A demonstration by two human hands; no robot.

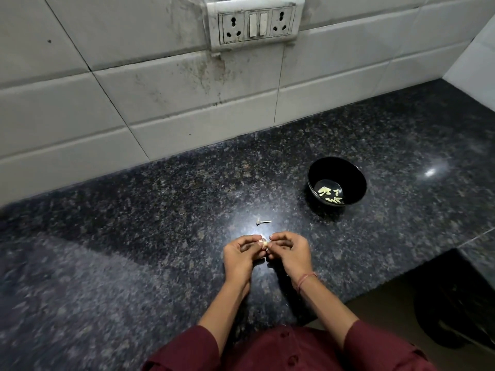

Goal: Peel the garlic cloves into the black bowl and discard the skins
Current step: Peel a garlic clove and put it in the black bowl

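Together, the left hand (239, 257) and the right hand (288, 254) meet just above the dark speckled worktop (134, 223), fingers of both curled in tight and pinching one garlic clove (264, 243) between their tips. Beyond them a few scraps of skin (263, 222) lie on the stone. Farther to the right, well apart from the hands, the black bowl (348, 172) stands upright with several peeled cloves (330, 195) lying in its bottom.

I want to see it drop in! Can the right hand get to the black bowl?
Probably yes: the black bowl sits open beyond the right hand, with only counter between them.
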